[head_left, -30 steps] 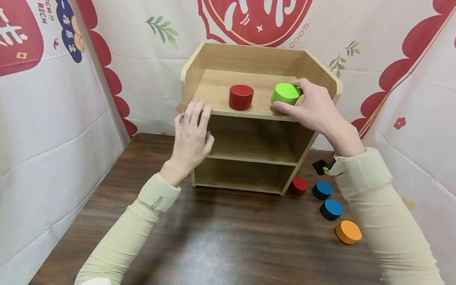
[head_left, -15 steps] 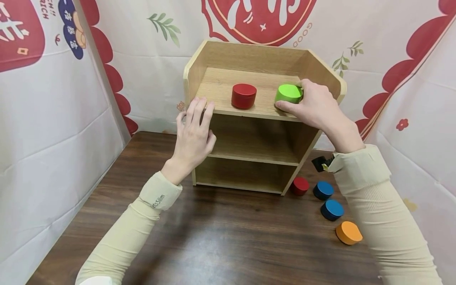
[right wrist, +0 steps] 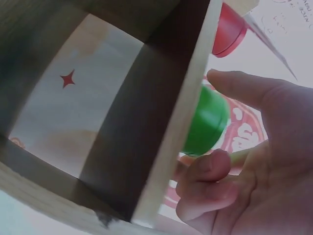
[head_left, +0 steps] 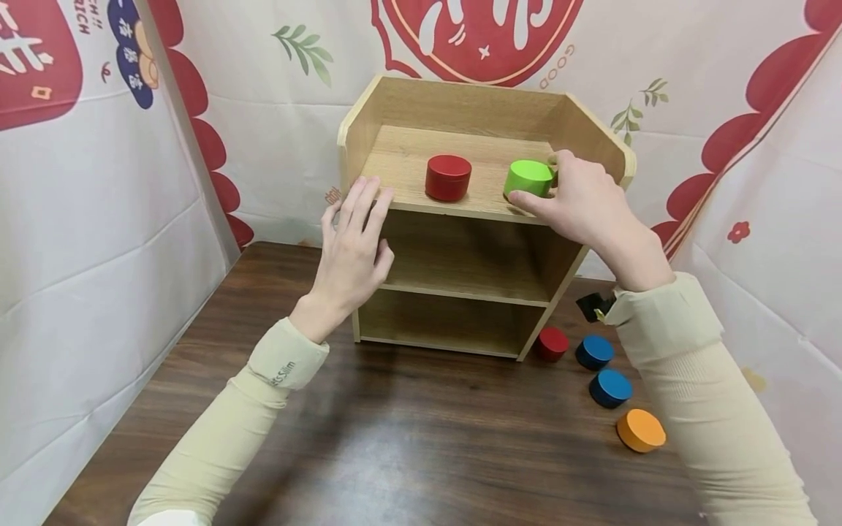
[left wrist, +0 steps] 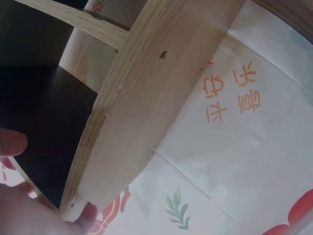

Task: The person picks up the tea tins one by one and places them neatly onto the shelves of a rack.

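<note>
On top of a small wooden shelf unit (head_left: 460, 298) stand a red cylinder block (head_left: 449, 179) and a green cylinder block (head_left: 528, 177). My right hand (head_left: 588, 201) curls round the green block from the right, thumb at its front and a finger behind it. In the right wrist view, a narrow gap shows between the thumb (right wrist: 234, 83) and the green block (right wrist: 208, 122). At the unit's upper left front corner, my left hand (head_left: 349, 256) holds the edge. The left wrist view shows one of its fingertips (left wrist: 88, 215) outside the side panel (left wrist: 142, 107).
On the dark wooden table (head_left: 421, 438), right of the unit, lie another red block (head_left: 552, 343), two blue blocks (head_left: 595, 351) and an orange block (head_left: 641, 429). Raised side walls flank the unit's top. A printed cloth (head_left: 263, 146) hangs close behind.
The green block, slightly tilted one second ago, now sits level on the top board. My right hand stays beside it, and the left hand has hardly moved.
</note>
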A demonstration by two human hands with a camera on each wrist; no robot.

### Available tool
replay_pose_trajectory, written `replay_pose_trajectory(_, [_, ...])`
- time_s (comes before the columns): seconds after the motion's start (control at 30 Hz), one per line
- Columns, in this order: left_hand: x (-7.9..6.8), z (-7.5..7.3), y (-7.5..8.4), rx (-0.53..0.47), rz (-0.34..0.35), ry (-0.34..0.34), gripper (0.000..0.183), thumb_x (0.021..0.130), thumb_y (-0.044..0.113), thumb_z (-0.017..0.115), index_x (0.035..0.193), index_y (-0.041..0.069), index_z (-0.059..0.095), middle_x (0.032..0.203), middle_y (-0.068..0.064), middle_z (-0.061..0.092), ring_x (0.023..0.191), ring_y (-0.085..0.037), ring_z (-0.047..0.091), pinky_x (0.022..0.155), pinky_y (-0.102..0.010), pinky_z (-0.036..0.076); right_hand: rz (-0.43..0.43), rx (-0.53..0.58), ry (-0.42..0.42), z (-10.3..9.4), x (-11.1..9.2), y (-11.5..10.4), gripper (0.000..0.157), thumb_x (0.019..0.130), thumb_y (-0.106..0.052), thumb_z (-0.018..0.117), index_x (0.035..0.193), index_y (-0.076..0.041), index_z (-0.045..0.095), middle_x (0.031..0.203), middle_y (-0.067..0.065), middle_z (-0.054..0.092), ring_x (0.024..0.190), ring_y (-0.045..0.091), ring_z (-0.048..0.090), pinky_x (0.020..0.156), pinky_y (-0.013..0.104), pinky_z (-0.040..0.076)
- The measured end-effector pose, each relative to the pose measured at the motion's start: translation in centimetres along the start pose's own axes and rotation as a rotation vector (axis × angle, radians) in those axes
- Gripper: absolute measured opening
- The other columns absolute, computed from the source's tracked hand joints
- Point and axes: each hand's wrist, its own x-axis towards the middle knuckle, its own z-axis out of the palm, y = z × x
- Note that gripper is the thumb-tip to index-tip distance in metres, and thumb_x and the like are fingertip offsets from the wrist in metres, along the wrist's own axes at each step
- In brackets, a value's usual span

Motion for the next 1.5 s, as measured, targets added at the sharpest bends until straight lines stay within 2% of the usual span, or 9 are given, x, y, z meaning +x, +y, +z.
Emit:
replay_pose_trajectory(0.17, [-1.7,0.3,0.6,-0.046,0.053,0.128,0.06,0.076,-0.001,0.051,0.136,0.003,0.047,0.147,-0.02,0.04,0.138,-0.035,0.034,0.108,-0.059,0.026,-0.01,-0.031,0.042,-0.6,-1.5,-0.3,0.079,0.086,-0.06,0.054,0.132,0.003,0.043,0.122,0.026,0.056,0.104,0.04,0.054,0.077,0.054,0.046])
replay_pose_trajectory(0.27, [-3.0,0.9,0.9,-0.045,0.066,0.14,0.055,0.075,-0.001,0.051,0.13,0.002,0.051,0.14,-0.021,0.045,0.132,-0.037,0.039,0.11,-0.065,0.022,-0.017,-0.031,0.078,-0.8,-2.7,-0.1,0.078,0.087,-0.059,0.053,0.135,0.001,0.043,0.123,0.025,0.056,0.106,0.04,0.054,0.08,0.058,0.045])
replay_pose_trajectory(0.37, [-4.5,1.6,0.8,-0.027,0.056,0.043,0.052,0.076,0.002,0.053,0.128,0.001,0.053,0.136,-0.018,0.051,0.128,-0.034,0.045,0.109,-0.068,0.021,-0.025,-0.013,0.114,-0.6,-4.1,0.4,0.077,0.089,-0.058,0.051,0.14,-0.001,0.041,0.124,0.024,0.056,0.107,0.04,0.054,0.082,0.06,0.043])
replay_pose_trajectory(0.57, [-7.1,2.6,0.8,0.066,0.008,-0.245,0.057,0.079,0.008,0.057,0.135,0.003,0.05,0.143,-0.013,0.05,0.131,-0.031,0.047,0.106,-0.068,0.026,-0.046,0.038,0.193,0.5,-6.9,2.8,0.066,0.091,-0.053,0.053,0.132,-0.002,0.05,0.113,0.022,0.063,0.092,0.037,0.059,0.074,0.055,0.043])
replay_pose_trajectory(0.7, [-8.0,3.1,0.7,0.116,-0.023,-0.331,0.059,0.08,0.011,0.057,0.138,0.004,0.048,0.148,-0.012,0.045,0.138,-0.029,0.042,0.105,-0.069,0.026,-0.053,0.033,0.221,1.7,-8.5,5.3,0.056,0.091,-0.051,0.055,0.117,-0.001,0.058,0.096,0.019,0.069,0.079,0.032,0.062,0.065,0.047,0.044])
replay_pose_trajectory(0.83, [-8.5,3.3,0.5,0.126,-0.05,-0.356,0.059,0.081,0.011,0.057,0.139,0.004,0.048,0.148,-0.012,0.045,0.14,-0.028,0.04,0.107,-0.069,0.024,-0.052,0.017,0.15,4.1,-9.5,8.3,0.053,0.089,-0.048,0.06,0.114,-0.001,0.061,0.09,0.018,0.07,0.077,0.031,0.064,0.063,0.049,0.049])
replay_pose_trajectory(1.03, [-8.9,3.6,0.3,0.139,-0.057,-0.373,0.061,0.082,0.012,0.056,0.141,0.004,0.046,0.149,-0.012,0.045,0.141,-0.028,0.038,0.108,-0.067,0.024,0.001,0.023,-0.073,9.4,-9.8,12.6,0.065,0.087,-0.048,0.063,0.126,0.004,0.054,0.11,0.027,0.065,0.097,0.042,0.062,0.075,0.059,0.049])
replay_pose_trajectory(1.27, [-8.9,3.7,0.4,0.153,-0.04,-0.369,0.062,0.081,0.013,0.057,0.142,0.004,0.046,0.149,-0.012,0.045,0.141,-0.028,0.038,0.108,-0.066,0.026,0.037,0.073,-0.214,16.0,-9.5,16.4,0.075,0.083,-0.036,0.07,0.134,0.011,0.043,0.123,0.034,0.057,0.107,0.05,0.057,0.082,0.061,0.048])
replay_pose_trajectory(1.5, [-9.1,3.7,0.3,0.153,-0.031,-0.363,0.064,0.08,0.012,0.058,0.142,0.004,0.045,0.149,-0.013,0.045,0.141,-0.028,0.038,0.107,-0.067,0.026,0.042,0.119,-0.271,20.2,-8.9,18.0,0.083,0.079,-0.028,0.074,0.138,0.015,0.035,0.103,0.028,0.06,0.084,0.033,0.06,0.068,0.043,0.05])
